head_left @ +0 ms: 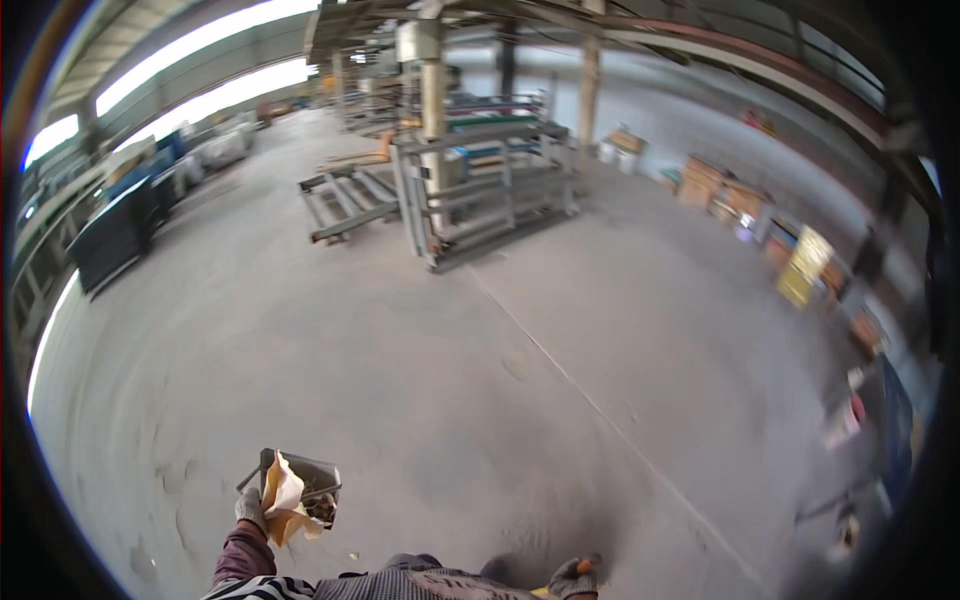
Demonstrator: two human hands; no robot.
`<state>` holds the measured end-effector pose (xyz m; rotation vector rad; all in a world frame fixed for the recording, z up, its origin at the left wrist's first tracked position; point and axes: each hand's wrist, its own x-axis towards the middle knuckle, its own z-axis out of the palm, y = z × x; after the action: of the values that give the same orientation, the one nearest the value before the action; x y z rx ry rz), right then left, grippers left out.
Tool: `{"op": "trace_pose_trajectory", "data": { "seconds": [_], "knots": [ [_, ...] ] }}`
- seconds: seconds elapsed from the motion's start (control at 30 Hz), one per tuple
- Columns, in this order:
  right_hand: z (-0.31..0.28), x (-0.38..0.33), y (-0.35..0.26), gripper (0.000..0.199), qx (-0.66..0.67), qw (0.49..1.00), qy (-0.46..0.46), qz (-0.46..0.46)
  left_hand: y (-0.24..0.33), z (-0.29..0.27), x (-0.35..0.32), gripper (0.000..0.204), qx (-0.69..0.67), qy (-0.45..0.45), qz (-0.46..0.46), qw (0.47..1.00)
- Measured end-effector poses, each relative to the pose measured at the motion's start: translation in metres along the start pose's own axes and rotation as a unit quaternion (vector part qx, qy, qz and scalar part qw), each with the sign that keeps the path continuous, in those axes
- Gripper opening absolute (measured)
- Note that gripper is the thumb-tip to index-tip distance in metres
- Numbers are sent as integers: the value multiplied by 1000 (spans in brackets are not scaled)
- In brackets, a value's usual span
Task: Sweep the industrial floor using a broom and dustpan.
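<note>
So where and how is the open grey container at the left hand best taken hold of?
Probably by its left side, coming from the person's left, where the left hand holds it. The grey container has debris showing in its open mouth, and tan paper spills over its near edge, making that edge a poorer hold. Whether there's a handle under the fingers isn't clear.

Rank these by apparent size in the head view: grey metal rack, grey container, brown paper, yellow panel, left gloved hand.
1. Grey metal rack
2. Grey container
3. Brown paper and yellow panel: too alike to rank
4. Left gloved hand, smallest
</note>
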<state>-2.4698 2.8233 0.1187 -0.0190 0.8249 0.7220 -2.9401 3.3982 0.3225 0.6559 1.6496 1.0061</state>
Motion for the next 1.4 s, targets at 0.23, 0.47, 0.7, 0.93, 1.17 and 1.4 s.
{"op": "trace_pose_trajectory", "data": {
  "seconds": [0.23,0.47,0.7,0.93,1.17,1.4],
  "knots": [
    [171,113,6,4,-105,993,53,22,-15,2,-47,42,178,223,33,958],
    [349,200,51,9,-352,928,116,32,-26,133,-4,53,372,149,-37,916],
    [504,259,125,15,-606,773,173,77,-76,238,81,29,601,21,-12,799],
    [621,201,109,22,-741,639,193,70,-53,379,111,43,349,81,-167,919],
    [687,103,252,24,-766,620,54,-162,-83,372,144,48,356,-76,-56,930],
    [680,151,98,25,-583,790,190,-11,20,534,125,48,493,-147,-64,855]
  ]
}}
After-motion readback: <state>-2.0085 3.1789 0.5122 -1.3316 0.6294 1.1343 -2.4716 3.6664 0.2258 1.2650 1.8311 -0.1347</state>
